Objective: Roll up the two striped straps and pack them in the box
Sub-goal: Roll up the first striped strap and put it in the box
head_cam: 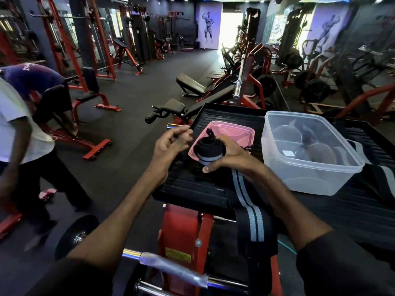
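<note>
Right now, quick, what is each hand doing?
Left hand: fingers curled, pinching something thin; what it is cannot be told.
Right hand: closed around the rolled striped strap.

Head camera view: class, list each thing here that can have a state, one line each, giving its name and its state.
Rolled strap: partly rolled, held upright by the right hand, tail trailing off the platform.
Second strap: unrolled, lying flat beside the clear box.
Clear box: open, lid off.
Pink lid: off the box, lying on the black platform.
Left hand: fingers curled, pinching something thin that I cannot identify.
</note>
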Tool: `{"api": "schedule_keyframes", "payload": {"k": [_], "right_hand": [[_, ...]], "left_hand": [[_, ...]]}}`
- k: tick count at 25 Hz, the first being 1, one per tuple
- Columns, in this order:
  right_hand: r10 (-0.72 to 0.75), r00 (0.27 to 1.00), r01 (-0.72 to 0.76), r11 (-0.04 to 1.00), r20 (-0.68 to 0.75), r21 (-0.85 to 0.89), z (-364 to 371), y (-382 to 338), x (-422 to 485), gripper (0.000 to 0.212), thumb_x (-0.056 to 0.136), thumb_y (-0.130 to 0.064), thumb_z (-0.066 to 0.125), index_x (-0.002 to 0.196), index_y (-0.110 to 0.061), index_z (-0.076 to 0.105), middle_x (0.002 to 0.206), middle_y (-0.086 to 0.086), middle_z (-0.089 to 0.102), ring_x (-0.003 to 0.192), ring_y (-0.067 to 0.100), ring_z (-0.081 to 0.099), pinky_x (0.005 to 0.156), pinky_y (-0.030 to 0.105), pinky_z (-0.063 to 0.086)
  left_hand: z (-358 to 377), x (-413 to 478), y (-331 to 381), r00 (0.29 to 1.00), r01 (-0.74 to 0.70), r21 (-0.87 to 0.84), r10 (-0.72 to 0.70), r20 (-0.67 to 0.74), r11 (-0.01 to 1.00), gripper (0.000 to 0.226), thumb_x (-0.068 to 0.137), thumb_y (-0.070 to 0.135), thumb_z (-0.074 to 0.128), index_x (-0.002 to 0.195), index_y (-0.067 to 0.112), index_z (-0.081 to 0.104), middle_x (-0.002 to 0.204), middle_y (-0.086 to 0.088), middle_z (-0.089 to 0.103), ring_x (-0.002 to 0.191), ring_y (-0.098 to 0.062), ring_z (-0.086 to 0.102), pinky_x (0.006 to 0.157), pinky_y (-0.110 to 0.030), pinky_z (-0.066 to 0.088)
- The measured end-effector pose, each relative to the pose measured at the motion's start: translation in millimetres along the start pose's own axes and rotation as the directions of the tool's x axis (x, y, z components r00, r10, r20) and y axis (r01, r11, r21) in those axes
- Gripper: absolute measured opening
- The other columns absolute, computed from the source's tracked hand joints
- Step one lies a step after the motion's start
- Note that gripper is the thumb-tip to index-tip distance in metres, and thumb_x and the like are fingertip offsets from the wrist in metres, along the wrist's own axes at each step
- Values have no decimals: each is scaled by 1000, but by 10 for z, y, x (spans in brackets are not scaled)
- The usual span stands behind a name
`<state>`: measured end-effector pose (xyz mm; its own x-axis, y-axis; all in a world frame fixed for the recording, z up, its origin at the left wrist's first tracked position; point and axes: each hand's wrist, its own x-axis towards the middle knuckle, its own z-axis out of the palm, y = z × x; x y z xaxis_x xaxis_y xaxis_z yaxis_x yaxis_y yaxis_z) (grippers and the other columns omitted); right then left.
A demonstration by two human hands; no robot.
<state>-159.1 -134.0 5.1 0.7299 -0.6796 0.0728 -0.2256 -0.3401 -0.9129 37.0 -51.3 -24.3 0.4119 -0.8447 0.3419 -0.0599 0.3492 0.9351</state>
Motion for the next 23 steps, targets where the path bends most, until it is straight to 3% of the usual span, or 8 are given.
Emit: {"api": "schedule_keyframes", "payload": {"k": [3,7,10,12,14,19,21,23], "right_hand": [[-15,1000,15,989,1,-146,296,34,-13,81,64,-35,95,131,-20,51,124,-1,60,122,15,54,109,45,43],[112,986,-25,824,120,-567,402,130,-14,87,70,-46,88,141,-27,43,139,3,48,139,27,29,116,60,20],[149,972,-45,879,182,-475,94,-8,-48,88,76,-34,85,148,-31,36,148,6,45,136,27,38,114,57,31],[23,999,-5,934,45,-357,-183,3,8,68,84,-27,77,144,-22,45,139,6,55,123,22,53,109,56,44],[-84,981,-12,875,-177,-484,-419,79,133,50,87,-25,71,134,-22,56,130,1,61,119,21,55,107,59,42],[211,966,-234,491,-146,-839,-463,236,427,56,91,-34,62,144,-27,47,151,10,46,145,36,29,115,65,18],[309,947,-228,466,-84,-855,-414,328,423,53,90,-31,57,142,-26,49,151,11,46,147,35,29,113,67,12],[201,973,-201,478,-117,-855,-417,352,347,43,86,-29,57,129,-24,60,137,9,60,138,33,45,111,64,18]], "left_hand": [[-56,-75,60,980,44,-139,-70,-184,989,23,104,21,51,122,14,63,106,-2,71,97,-9,68,87,-24,55],[-25,-181,60,982,5,-53,-15,-188,999,27,106,16,46,121,2,64,94,-5,67,96,-15,64,91,-30,53],[38,-185,83,986,-37,-5,36,-165,999,22,102,17,52,107,8,72,89,-6,68,95,-22,62,97,-44,49],[98,-158,117,983,-60,18,62,-173,998,21,99,21,54,101,16,74,86,-4,69,93,-22,62,101,-53,48],[194,-126,177,976,-96,70,108,-188,993,20,98,22,54,100,21,74,85,1,70,92,-21,64,101,-57,47],[614,-262,417,938,-307,144,325,-119,941,20,99,21,51,103,24,71,85,7,69,87,-10,66,88,-30,53],[810,-365,396,945,-326,125,326,17,937,21,99,18,53,103,23,72,91,5,72,90,-13,68,87,-32,56],[924,-399,318,946,-322,133,314,78,937,20,97,10,54,103,13,73,99,-1,72,98,-14,68,87,-24,54]]}}
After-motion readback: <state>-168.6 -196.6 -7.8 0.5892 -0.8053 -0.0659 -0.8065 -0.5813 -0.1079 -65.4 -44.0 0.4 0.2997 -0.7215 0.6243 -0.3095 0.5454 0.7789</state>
